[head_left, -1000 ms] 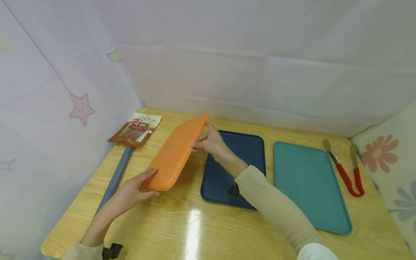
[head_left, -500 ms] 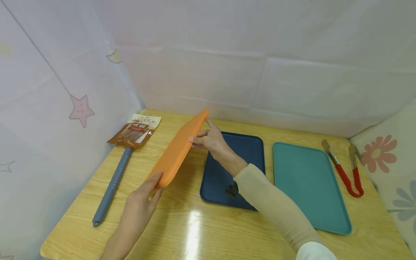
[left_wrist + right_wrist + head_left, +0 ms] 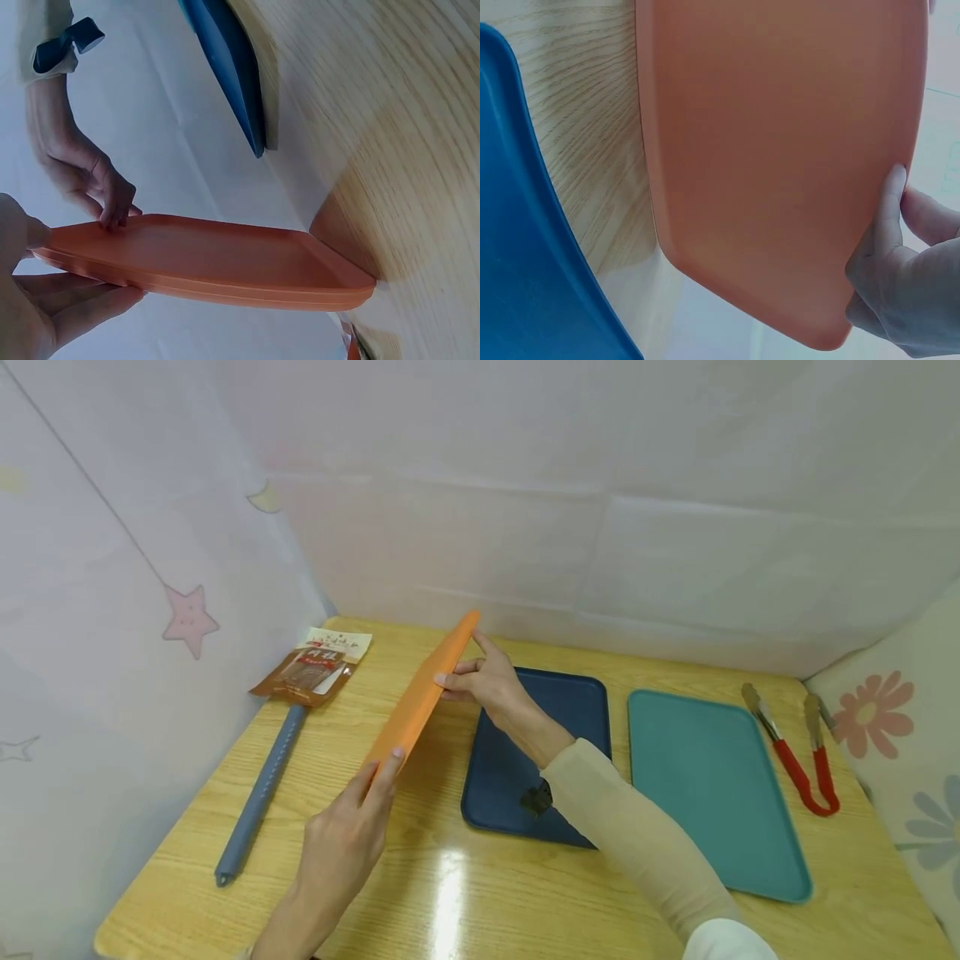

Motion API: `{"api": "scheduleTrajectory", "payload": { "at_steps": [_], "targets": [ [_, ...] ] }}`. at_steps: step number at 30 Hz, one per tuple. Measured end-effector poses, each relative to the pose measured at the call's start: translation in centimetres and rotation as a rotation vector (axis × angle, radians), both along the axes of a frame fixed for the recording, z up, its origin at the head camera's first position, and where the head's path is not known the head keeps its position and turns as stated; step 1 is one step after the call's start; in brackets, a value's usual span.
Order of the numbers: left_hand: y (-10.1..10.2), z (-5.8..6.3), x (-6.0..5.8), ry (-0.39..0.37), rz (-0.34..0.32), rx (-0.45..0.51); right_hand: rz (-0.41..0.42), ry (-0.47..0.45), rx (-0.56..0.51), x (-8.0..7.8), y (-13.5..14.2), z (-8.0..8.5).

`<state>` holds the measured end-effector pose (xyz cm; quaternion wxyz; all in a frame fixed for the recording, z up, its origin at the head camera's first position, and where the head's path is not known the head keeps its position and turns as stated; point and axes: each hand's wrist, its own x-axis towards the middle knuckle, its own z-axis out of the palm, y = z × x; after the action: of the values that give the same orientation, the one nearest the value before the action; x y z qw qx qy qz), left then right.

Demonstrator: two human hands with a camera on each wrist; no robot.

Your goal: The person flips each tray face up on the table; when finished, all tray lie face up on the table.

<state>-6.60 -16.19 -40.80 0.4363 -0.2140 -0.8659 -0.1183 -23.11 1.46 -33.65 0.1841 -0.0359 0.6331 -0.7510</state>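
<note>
An orange tray [image 3: 416, 697] stands steeply tilted over the table, its shallow inner face toward the right in the right wrist view. My left hand [image 3: 347, 831] grips its near end, thumb and fingers on opposite faces. With my right hand [image 3: 491, 683] I pinch the upper edge toward the far end; the fingertips press the inner face [image 3: 780, 157]. In the left wrist view the tray's lower edge meets the table or lies very close to it; I cannot tell which. A dark blue tray [image 3: 498, 777] lies flat beneath my right forearm, partly hidden by it.
A teal tray [image 3: 712, 785] lies right of the blue one, with red-handled tongs [image 3: 808, 777] beyond it. On the left, a brown food packet [image 3: 311, 675] covers the far end of a grey-blue handle [image 3: 258, 806]. Printed cloth [image 3: 465, 485] hangs behind the wooden table [image 3: 397, 893].
The orange tray has turned more steeply onto its edge. My left hand has shifted right and upward around its near end, uncovering the grey-blue handle. My right hand keeps nearly the same place.
</note>
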Motion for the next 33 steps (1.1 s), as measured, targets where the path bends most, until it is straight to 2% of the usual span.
{"api": "scheduleTrajectory", "payload": {
  "at_steps": [4,10,15,19,22,27,30,33],
  "targets": [
    [-0.1,0.1,-0.2,0.074,-0.025,0.023,0.012,-0.005,-0.022,0.1,0.0,-0.2],
    [-0.5,0.6,-0.4,0.099,-0.06,0.074,0.037,0.009,-0.075,0.2,-0.1,0.0],
    [-1.1,1.2,-0.4,0.137,-0.052,0.092,0.05,0.103,-0.064,0.2,0.0,-0.7],
    [-1.8,1.6,-0.4,0.143,-0.037,0.122,0.04,0.16,0.017,-0.1,0.1,-2.4],
    [-2.2,1.7,-0.5,0.125,-0.031,0.145,0.057,0.14,0.127,-0.6,0.1,-4.3],
    [-2.6,2.2,-0.6,0.111,-0.025,0.184,0.203,0.095,0.339,-0.8,0.1,-7.7],
    [-2.8,2.6,-0.7,0.095,-0.044,0.217,0.286,0.073,0.395,-0.5,-0.1,-9.1],
    [-3.1,3.0,-0.9,0.08,-0.056,0.273,0.332,0.058,0.425,-0.1,-0.4,-9.8]
  ]
}}
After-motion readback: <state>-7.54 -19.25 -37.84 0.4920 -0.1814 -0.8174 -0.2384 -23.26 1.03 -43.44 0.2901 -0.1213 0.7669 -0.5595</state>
